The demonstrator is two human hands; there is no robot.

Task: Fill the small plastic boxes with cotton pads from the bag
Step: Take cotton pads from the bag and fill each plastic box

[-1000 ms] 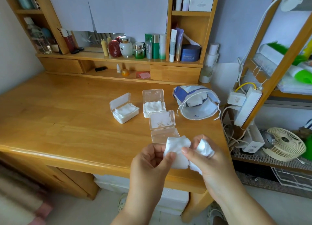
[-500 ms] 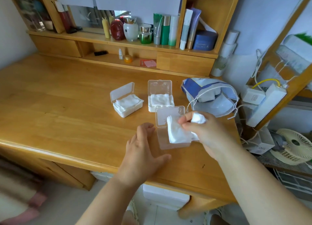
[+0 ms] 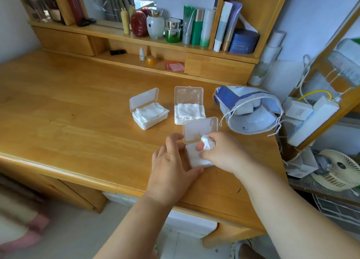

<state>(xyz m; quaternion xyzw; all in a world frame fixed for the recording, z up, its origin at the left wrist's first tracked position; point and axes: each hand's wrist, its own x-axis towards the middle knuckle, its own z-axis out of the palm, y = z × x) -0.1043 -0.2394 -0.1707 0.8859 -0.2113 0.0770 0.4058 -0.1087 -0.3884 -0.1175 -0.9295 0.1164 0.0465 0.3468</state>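
Filling 3rd box (near desk edge, lid up). Right hand pinching cotton pads, pressing them in; left hand, fingers spread, bracing box side. Other 2 boxes look full. Next: seat pads flat, then more from bag.

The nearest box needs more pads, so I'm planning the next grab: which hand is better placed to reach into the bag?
Right hand: the bag lies open on its side. The left hand steadies the nearest box.
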